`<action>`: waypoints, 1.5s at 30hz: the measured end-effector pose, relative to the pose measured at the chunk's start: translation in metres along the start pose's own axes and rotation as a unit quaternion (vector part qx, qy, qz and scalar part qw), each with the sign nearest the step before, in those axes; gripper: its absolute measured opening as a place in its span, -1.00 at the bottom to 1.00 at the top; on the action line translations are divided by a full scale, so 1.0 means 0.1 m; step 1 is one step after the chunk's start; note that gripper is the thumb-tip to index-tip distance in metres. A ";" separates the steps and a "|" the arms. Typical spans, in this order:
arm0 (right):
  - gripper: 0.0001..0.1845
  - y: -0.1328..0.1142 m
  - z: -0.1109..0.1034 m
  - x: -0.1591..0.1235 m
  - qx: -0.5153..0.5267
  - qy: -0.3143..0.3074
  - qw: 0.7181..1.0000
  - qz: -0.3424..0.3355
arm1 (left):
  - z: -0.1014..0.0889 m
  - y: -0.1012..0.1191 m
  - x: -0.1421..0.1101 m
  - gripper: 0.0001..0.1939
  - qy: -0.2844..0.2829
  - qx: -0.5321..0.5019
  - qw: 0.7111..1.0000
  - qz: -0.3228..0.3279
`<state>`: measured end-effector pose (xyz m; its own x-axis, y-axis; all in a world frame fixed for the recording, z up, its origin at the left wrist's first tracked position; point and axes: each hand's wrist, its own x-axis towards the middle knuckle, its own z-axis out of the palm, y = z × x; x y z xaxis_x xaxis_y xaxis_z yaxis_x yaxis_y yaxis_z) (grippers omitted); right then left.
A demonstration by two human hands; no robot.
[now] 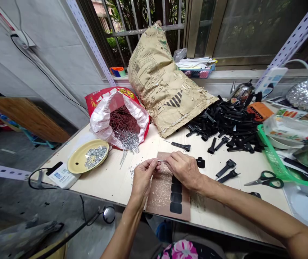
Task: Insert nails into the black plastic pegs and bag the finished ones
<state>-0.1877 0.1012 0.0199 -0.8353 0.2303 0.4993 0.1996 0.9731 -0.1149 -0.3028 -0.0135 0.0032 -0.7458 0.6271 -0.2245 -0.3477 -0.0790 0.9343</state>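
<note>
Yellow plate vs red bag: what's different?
Shape: the yellow plate is shallow; the red bag is deep, its white inner side showing at the mouth.
Contents: the plate holds small silvery pieces; the bag holds long, thin metal pins.
Size: the bag is bulkier than the plate.
Shared: both hold loose parts.

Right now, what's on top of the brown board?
On the board are black squares in a row and pale specks. The right hand covers part of it, so I can't see what's there.
</note>
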 end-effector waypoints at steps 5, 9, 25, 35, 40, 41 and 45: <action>-0.75 0.03 -0.01 0.00 0.103 -0.082 0.989 0.063 | -0.05 -0.05 0.02 -0.75 -0.009 0.041 0.999 0.024; -0.79 0.08 0.00 0.00 0.138 -0.117 0.982 0.060 | -0.11 -0.07 0.03 -0.73 -0.032 0.049 0.998 -0.007; -0.75 0.01 0.06 -0.08 0.004 -0.021 1.000 -0.007 | -0.13 -0.05 0.06 -0.73 -0.045 0.113 0.992 0.012; -0.76 0.03 0.01 -0.07 0.087 -0.100 0.989 0.059 | -0.15 -0.03 0.07 -0.72 -0.074 0.207 0.974 0.047; -0.72 0.06 0.01 -0.12 0.159 -0.127 0.975 0.085 | -0.12 -0.05 0.03 -0.71 -0.074 0.224 0.971 0.040; -0.73 0.09 0.01 -0.14 0.174 -0.130 0.972 0.088 | -0.11 -0.06 0.02 -0.70 -0.078 0.226 0.970 0.036; -0.77 0.26 0.01 -0.27 0.194 -0.124 0.968 0.096 | -0.04 -0.09 -0.03 -0.68 -0.104 0.231 0.966 0.042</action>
<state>-0.1603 0.1204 0.0026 -0.9086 0.3547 0.2203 0.1965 0.8288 -0.5239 -0.2991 -0.0177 -0.0056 -0.6127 0.7801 -0.1269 0.0354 0.1875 0.9816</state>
